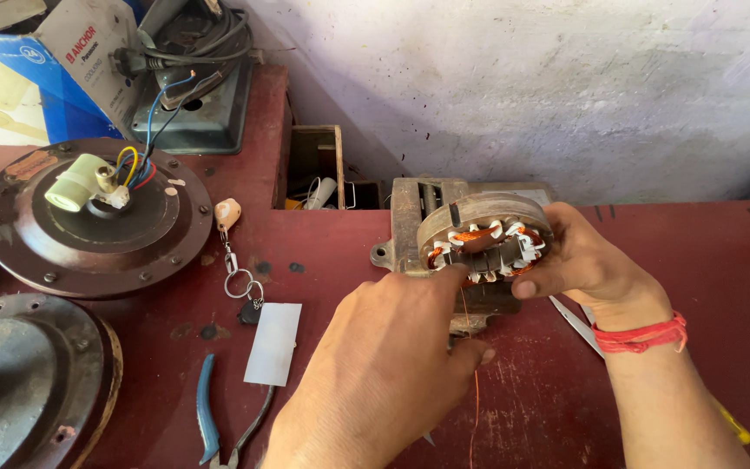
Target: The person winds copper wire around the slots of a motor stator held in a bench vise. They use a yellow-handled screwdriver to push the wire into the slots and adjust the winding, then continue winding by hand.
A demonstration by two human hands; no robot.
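Here the fingertips of the left hand [392, 365] were hidden behind its own knuckles, so whether they pinched the thin copper wire [476, 395] trailing below could not be told. The right hand [588, 265] had its thumb and fingers closed on the right rim of the motor stator [486, 239], at centre frame. The stator, a ring wound with copper coils, stood tilted on edge, its open face turned toward the camera and its axis running roughly from the viewer toward the wall [523, 87]. It lay between the two hands, the left hand touching its lower left edge. Its lower part was covered by the left hand, and the grey metal block [410, 226] behind it was largely concealed.

Outward, a flat metal blade [576, 326] lay on the red table [740, 260] beneath the right wrist, partly hidden. Blue-handled pliers [210, 417] were cut off by the lower edge. A key ring [238, 278] and white card [273, 343] lay left of centre, and a dark fan motor housing [88, 217] with coloured leads occupied the upper left.
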